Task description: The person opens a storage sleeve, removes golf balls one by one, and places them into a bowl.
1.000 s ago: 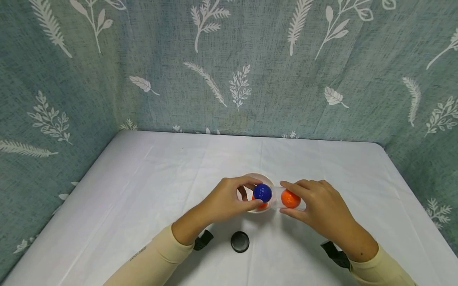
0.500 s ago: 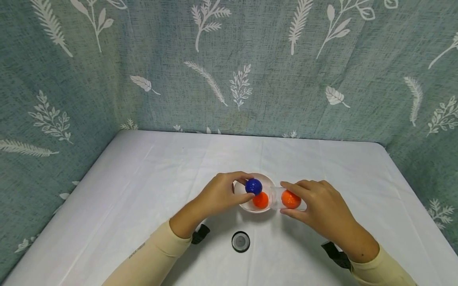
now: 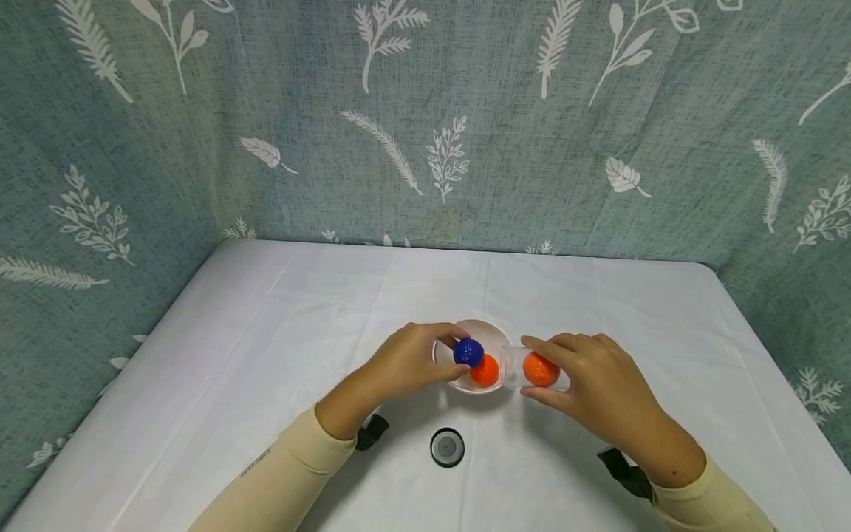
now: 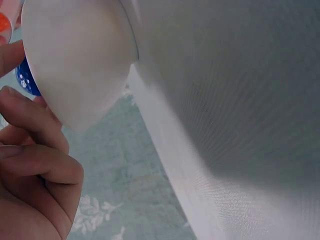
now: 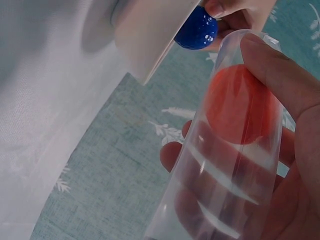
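My left hand pinches a dimpled blue golf ball between thumb and fingers, over the left part of a shallow white bowl. Within the bowl sits an orange ball, partly overlapped by the blue one. My right hand grips a clear plastic tube held sideways, one end at the bowl's right rim. Inside this tube is another orange ball, seen through its wall near the thumb. From the left wrist view, the bowl's side hides much of the blue ball.
A round black lid lies on the white-covered table, nearer me than the bowl. Green leaf-patterned cloth stands behind the table and along its sides. Dark straps hang at both wrists.
My left hand has drawn the blue golf ball left, away from the tube, uncovering more of the orange ball in the bowl. The right hand and tube stay nearly still.
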Motion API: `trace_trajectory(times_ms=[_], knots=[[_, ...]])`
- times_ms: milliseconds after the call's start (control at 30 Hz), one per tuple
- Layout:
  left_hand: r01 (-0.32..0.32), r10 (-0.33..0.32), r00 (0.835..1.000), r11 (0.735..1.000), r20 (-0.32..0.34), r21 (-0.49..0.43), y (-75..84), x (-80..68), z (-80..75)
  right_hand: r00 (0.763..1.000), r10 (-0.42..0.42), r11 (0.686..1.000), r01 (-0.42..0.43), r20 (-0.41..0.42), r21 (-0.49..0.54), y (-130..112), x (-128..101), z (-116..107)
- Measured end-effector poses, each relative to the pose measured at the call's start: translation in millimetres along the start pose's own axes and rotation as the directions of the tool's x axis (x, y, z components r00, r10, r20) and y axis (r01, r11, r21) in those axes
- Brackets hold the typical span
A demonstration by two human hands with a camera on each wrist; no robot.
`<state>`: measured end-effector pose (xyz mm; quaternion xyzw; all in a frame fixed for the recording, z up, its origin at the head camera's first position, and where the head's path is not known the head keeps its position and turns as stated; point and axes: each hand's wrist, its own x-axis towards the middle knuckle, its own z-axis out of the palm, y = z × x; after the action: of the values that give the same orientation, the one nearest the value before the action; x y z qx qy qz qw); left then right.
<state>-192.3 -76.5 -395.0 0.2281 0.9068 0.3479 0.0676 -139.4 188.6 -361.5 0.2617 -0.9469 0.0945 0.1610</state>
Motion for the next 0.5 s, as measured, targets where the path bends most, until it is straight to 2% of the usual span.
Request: trace_trajectory(times_ms=[233, 500], knots=[[0.007, -0.008, 1.0, 1.0, 0.018, 0.013, 0.8, -0.2, 0.3, 0.999, 0.034, 0.999, -0.034, 0.04, -0.002, -0.8, 0.9, -1.1], [0.008, -0.011, 0.998, 0.999, 0.063, 0.049, 1.3, -1.3, -2.1, 0.999, 0.028, 1.0, -0.028, 0.029, 0.006, -1.9, 0.0, -2.9]])
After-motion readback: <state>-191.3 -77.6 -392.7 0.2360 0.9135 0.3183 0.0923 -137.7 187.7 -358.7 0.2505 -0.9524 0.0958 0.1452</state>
